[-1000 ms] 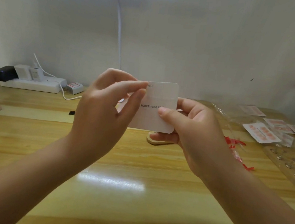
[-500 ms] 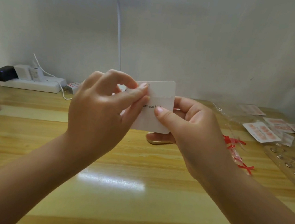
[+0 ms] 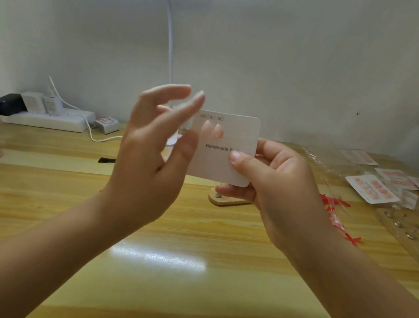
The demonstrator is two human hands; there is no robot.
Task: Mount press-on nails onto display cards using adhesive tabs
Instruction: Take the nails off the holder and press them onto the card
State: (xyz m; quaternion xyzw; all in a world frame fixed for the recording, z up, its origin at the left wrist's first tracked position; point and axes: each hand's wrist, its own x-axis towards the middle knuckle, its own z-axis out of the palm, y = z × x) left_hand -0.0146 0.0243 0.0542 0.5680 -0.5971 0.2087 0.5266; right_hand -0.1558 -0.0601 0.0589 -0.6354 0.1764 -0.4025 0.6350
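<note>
Left hand (image 3: 150,148) released; right hand (image 3: 275,179) holds card (image 3: 224,161) seemingly upright.

The card (image 3: 225,161) is white with small black lettering, and two pale pink nails (image 3: 213,129) sit near its top. The table (image 3: 192,237) is yellow wood with lighter and darker grain stripes running across it, and the wall (image 3: 297,63) behind is plain off-white. At the right lie white cards with rows of pink-orange nails (image 3: 371,188) and a few red bows (image 3: 339,204); at the left a white power strip (image 3: 47,119) carries a black plug (image 3: 8,105).
</note>
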